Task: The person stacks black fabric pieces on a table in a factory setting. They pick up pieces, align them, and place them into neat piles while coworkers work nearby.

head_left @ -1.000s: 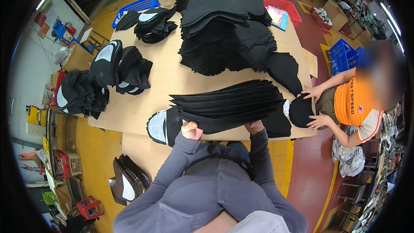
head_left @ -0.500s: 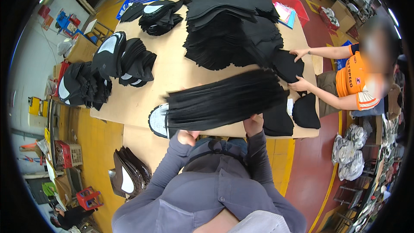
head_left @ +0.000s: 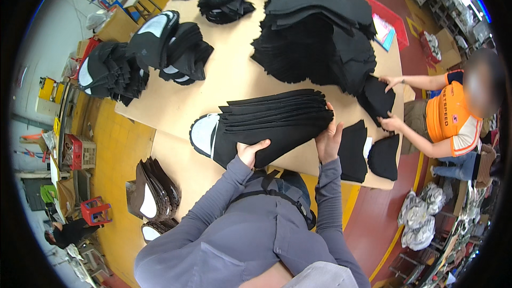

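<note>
A thick, fanned bundle of black insole-shaped pieces (head_left: 277, 122) lies across my front at the table's near edge. Its rounded left end shows a white patch (head_left: 202, 135) with a dark rim. My left hand (head_left: 250, 153) grips the bundle's near edge, thumb lying on top and the other fingers hidden beneath. Round the bundle's right end closes my right hand (head_left: 329, 136), the fingers partly hidden behind it. To the right of it lie two smaller black stacks (head_left: 353, 152), (head_left: 384, 157) with a white slip between them.
A large pile of black pieces (head_left: 320, 37) covers the far right table (head_left: 229, 74). Several white-marked black stacks (head_left: 186, 50) stand at left. Brown stacks (head_left: 154, 189) lie at lower left. A co-worker's hands (head_left: 392, 122) hold black pieces at right; another person's hands appear at the far edge.
The bundle, blurred before, now shows sharply stepped edges. My left thumb has come onto its top, and my right hand has moved up round its right end. The whole view has shifted.
</note>
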`<action>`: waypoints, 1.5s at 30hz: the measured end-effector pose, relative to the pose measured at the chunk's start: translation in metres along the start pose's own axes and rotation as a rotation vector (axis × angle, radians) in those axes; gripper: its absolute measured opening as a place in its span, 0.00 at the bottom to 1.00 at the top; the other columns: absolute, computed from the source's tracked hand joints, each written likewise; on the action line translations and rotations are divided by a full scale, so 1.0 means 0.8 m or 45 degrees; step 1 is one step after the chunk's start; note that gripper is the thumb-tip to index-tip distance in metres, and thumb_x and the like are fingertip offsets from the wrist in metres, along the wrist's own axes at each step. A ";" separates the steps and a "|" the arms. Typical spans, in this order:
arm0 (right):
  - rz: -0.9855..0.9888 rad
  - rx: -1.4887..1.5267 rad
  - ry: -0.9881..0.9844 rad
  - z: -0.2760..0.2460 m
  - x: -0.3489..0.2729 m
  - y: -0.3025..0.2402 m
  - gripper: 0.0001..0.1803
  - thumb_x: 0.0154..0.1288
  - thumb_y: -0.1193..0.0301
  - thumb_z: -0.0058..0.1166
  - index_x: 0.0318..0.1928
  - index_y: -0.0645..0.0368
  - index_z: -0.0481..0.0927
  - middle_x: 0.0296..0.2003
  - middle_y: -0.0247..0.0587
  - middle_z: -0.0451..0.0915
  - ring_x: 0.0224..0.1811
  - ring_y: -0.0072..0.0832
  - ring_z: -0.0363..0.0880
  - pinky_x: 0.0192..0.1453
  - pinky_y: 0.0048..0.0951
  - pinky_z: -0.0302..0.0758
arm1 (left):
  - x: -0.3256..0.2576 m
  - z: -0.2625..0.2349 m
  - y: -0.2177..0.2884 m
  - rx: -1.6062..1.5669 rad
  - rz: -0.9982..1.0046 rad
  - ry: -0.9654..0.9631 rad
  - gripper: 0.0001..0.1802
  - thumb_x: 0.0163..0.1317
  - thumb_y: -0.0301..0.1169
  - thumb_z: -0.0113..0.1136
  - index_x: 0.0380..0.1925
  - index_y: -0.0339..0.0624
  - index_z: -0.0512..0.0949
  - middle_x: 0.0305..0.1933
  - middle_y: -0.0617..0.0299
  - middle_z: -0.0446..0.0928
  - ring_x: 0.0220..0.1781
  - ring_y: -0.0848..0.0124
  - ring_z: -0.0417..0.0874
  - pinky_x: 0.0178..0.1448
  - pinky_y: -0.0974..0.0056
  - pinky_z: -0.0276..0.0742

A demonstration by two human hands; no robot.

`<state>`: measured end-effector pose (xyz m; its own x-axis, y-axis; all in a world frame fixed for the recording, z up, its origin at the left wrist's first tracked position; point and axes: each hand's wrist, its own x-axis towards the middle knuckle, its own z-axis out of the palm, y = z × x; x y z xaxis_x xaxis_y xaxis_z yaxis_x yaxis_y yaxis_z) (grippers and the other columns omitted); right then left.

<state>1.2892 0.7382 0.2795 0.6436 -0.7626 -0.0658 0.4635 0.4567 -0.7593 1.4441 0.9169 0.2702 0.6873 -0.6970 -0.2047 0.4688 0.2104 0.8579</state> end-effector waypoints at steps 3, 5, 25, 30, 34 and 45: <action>0.188 0.210 0.127 -0.069 0.019 0.054 0.43 0.66 0.32 0.29 0.67 0.51 0.66 0.64 0.36 0.69 0.67 0.33 0.64 0.71 0.40 0.55 | 0.005 -0.021 -0.050 0.258 0.013 0.031 0.26 0.47 0.20 0.72 0.49 0.34 0.76 0.49 0.58 0.79 0.50 0.66 0.78 0.58 0.64 0.71; 0.319 0.230 0.365 -0.100 0.026 0.092 0.40 0.69 0.36 0.31 0.62 0.57 0.71 0.56 0.35 0.76 0.59 0.31 0.71 0.67 0.40 0.60 | 0.007 -0.043 -0.078 0.552 -0.025 0.012 0.22 0.48 0.23 0.73 0.45 0.33 0.78 0.46 0.59 0.80 0.47 0.67 0.79 0.55 0.65 0.73; -0.253 -1.319 -0.115 -0.148 0.011 0.134 0.29 0.65 0.68 0.54 0.66 0.57 0.69 0.72 0.50 0.55 0.73 0.49 0.53 0.73 0.44 0.51 | -0.006 -0.054 -0.174 0.856 0.074 0.134 0.29 0.47 0.31 0.77 0.49 0.33 0.77 0.48 0.58 0.80 0.49 0.66 0.79 0.57 0.64 0.74; -0.437 -1.459 -0.301 -0.164 0.015 0.123 0.28 0.62 0.71 0.57 0.64 0.54 0.72 0.71 0.49 0.57 0.70 0.50 0.58 0.71 0.46 0.55 | -0.020 -0.058 -0.189 0.973 0.100 0.129 0.29 0.46 0.31 0.77 0.50 0.35 0.77 0.49 0.58 0.80 0.50 0.66 0.79 0.56 0.63 0.75; -0.521 -1.498 -0.283 -0.169 0.004 0.121 0.24 0.61 0.71 0.58 0.60 0.53 0.77 0.70 0.47 0.59 0.68 0.49 0.61 0.70 0.44 0.59 | -0.019 -0.070 -0.196 1.050 0.164 0.160 0.28 0.45 0.29 0.77 0.48 0.36 0.78 0.46 0.58 0.81 0.46 0.66 0.81 0.54 0.63 0.76; 0.050 -1.298 -0.111 -0.156 0.041 0.087 0.17 0.60 0.78 0.58 0.51 0.57 0.81 0.42 0.36 0.72 0.28 0.23 0.72 0.32 0.21 0.70 | 0.004 -0.070 -0.181 0.924 0.162 0.165 0.30 0.40 0.26 0.80 0.45 0.31 0.78 0.45 0.54 0.81 0.46 0.66 0.81 0.54 0.64 0.77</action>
<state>1.2664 0.6874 0.1435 0.7081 -0.7009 -0.0858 -0.2711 -0.1577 -0.9495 1.4098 0.9227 0.1190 0.7928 -0.6015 -0.0985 -0.0719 -0.2528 0.9648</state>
